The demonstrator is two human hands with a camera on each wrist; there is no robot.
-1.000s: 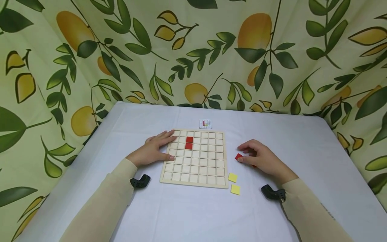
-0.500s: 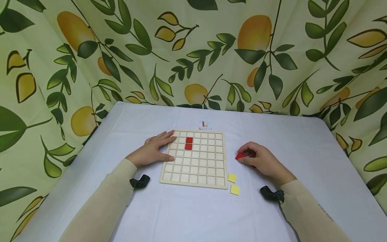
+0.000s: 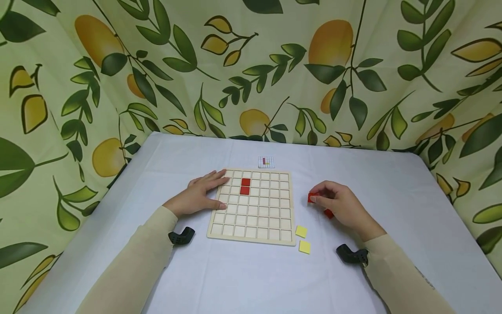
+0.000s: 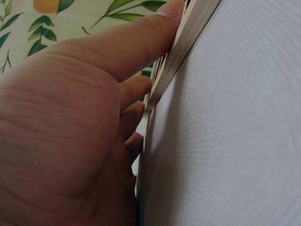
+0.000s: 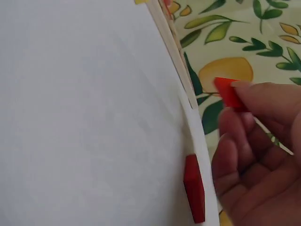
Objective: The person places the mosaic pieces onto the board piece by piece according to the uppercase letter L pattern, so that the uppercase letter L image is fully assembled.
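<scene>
My right hand [image 3: 340, 205] pinches a red square tile [image 5: 229, 94] between thumb and fingers, held above the cloth right of the board. Another red tile [image 3: 328, 213] lies on the cloth below that hand; the right wrist view shows it too. The wooden grid board [image 3: 252, 218] lies flat in the middle, with two red tiles [image 3: 245, 186] one behind the other in neighbouring cells near its back left. My left hand [image 3: 196, 195] rests on the board's left edge, fingers spread and straight; in the left wrist view its thumb [image 4: 141, 40] touches the rim.
Two yellow tiles [image 3: 304, 247] lie by the board's front right corner. Behind the board sits a small printed grid card [image 3: 266, 162] with red and yellow marks. A white cloth [image 3: 235, 279] covers the table, and a fruit-patterned curtain [image 3: 251, 78] hangs behind it.
The right hand has lifted a red tile off the cloth, turning it up between the fingertips. Another red tile beneath that hand is now in fuller view. My left hand has stayed put.
</scene>
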